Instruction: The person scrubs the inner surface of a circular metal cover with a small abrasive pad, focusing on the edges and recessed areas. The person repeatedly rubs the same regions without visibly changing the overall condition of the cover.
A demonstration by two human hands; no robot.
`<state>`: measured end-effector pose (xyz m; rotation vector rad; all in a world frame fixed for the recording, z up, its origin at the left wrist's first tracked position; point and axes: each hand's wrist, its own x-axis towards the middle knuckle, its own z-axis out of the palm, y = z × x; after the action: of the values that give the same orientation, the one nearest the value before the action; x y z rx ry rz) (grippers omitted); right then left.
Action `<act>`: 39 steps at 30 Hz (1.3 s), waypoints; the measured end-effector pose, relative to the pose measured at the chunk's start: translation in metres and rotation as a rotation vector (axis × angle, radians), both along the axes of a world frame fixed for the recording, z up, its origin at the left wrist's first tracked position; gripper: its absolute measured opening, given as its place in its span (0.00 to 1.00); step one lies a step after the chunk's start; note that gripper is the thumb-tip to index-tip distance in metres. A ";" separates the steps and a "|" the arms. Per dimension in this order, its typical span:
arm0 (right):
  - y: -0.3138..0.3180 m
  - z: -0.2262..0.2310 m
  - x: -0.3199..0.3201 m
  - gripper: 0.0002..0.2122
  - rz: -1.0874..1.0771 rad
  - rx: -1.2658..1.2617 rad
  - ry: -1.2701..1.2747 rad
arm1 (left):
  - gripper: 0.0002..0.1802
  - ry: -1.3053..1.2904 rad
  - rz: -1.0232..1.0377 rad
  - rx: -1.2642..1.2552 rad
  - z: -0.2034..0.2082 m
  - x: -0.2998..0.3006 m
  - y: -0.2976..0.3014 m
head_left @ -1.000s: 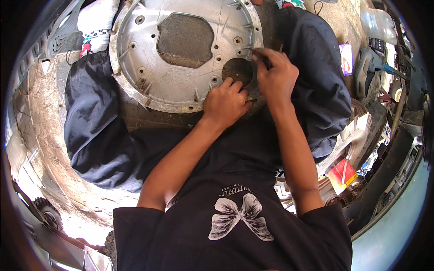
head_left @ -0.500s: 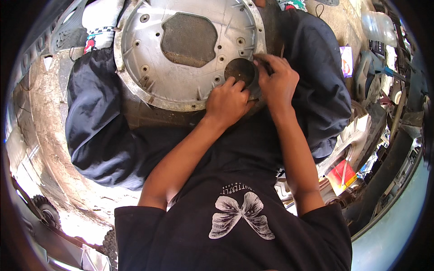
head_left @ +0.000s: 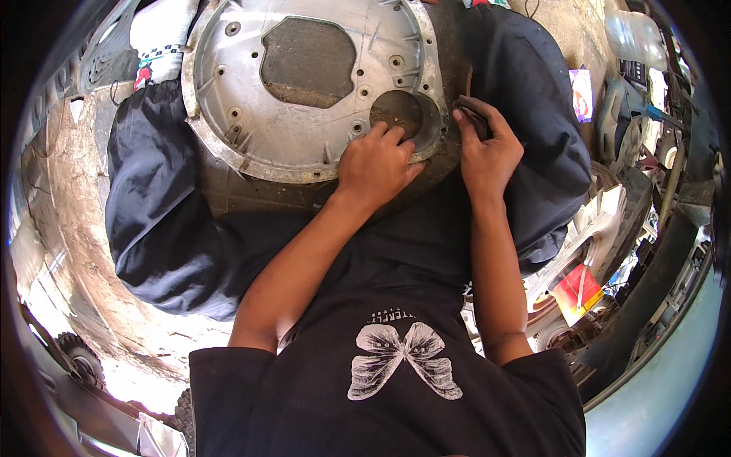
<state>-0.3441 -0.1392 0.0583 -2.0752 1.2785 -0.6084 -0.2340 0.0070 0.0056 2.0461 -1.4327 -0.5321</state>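
Metal housing (head_left: 308, 129) lies under the left hand (head_left: 375, 166).

1. The floor (head_left: 72, 175) is pale brown and stained, glaring toward eight o'clock, dark around the housing.
2. The housing (head_left: 304, 135), round and metal, lies flat between eleven and twelve; whether anything separates it from the floor is unclear.
3. A clear bottle (head_left: 636, 39) lies at two o'clock.
4. A purple-and-white packet (head_left: 581, 95) lies closer in, also at two.
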 end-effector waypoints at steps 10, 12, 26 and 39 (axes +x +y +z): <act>0.001 -0.016 0.019 0.11 0.122 -0.093 0.027 | 0.20 0.075 0.032 -0.023 0.007 0.009 0.006; -0.001 -0.019 0.022 0.10 0.162 -0.116 -0.004 | 0.20 0.083 0.018 -0.010 0.008 0.009 0.006; -0.011 -0.013 0.026 0.09 0.266 -0.161 0.095 | 0.17 0.109 0.020 -0.049 0.007 0.009 0.005; -0.019 -0.021 0.020 0.09 0.343 -0.219 0.025 | 0.19 0.100 0.016 -0.092 0.004 0.010 0.003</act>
<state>-0.3243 -0.1581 0.0370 -2.4166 0.8682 -0.5875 -0.2240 0.0101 0.0092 1.9298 -1.3556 -0.5441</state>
